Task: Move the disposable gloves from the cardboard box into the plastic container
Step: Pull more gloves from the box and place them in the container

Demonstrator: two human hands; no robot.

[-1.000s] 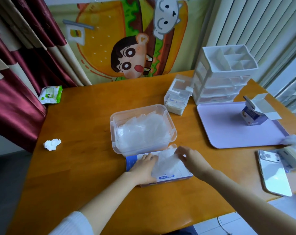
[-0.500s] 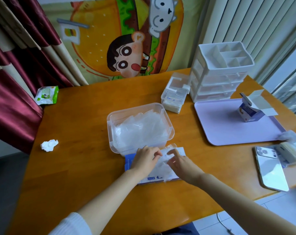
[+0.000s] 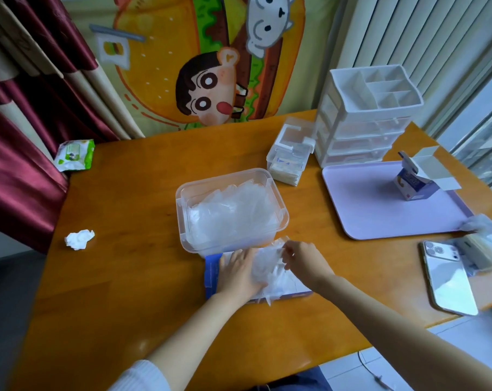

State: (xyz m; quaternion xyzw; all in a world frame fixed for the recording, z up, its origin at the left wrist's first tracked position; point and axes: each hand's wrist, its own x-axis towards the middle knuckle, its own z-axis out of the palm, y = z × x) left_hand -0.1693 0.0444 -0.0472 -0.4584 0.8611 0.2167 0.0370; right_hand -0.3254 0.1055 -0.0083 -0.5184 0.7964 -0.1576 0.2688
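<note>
We saw the left grip, a bare hand, lying flat on top of the cardboard box with its fingers straight and spread apart, pressing the box down rather than closing on anything. The right grip was clamped on a bunch of thin, clear disposable gloves, its fingertips pinching the film at the bunch's upper edge. That bunch sat on the box between the two hands, against the left thumb side, with a few loose ends trailing over the box's near edge. We could not tell how many gloves were in the pinch.

The box lay flat on the wooden bench, its blue side showing to the left of the left hand. Its far edge was touching the near wall of the plastic container. The container stood open, lidless, and was already heaped with more clear gloves.

Away to the right lay a lilac tray with a small open carton standing on it. Behind the tray rose a white drawer organiser, and a small clear case stood beside it. A phone lay face down near the bench's right edge. On the left we noted a crumpled tissue and a green pack of wipes at the far corner.
</note>
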